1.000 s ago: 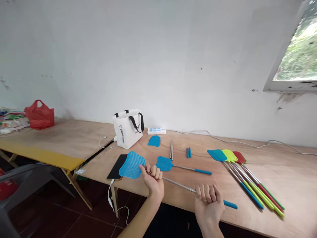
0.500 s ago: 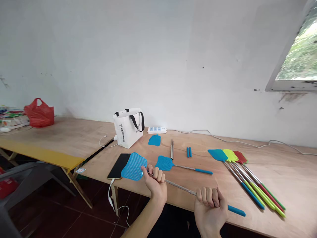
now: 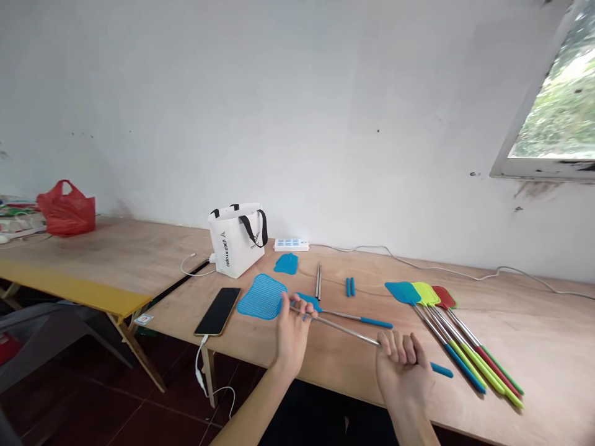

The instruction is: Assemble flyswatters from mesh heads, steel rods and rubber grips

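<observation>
I hold a blue fly swatter across the front of the wooden table (image 3: 534,322). Its blue mesh head (image 3: 263,297) points left, and its steel rod (image 3: 346,330) runs right to a blue grip end (image 3: 441,370). My left hand (image 3: 292,325) pinches the rod just behind the head. My right hand (image 3: 405,367) is closed round the rod near the grip. A second blue swatter (image 3: 344,316) lies just behind, partly hidden by my left hand.
A black phone (image 3: 217,311) on a white cable lies at the table's left edge. Behind stand a white tote bag (image 3: 236,238), a white power strip (image 3: 290,245), a loose blue head (image 3: 286,264), steel rods (image 3: 318,280) and blue grips (image 3: 350,286). Finished swatters (image 3: 458,331) lie right. A red bag (image 3: 65,208) sits far left.
The swatter has shifted up and to the right, so its head no longer covers the phone. Both hands moved with it, still gripping the rod.
</observation>
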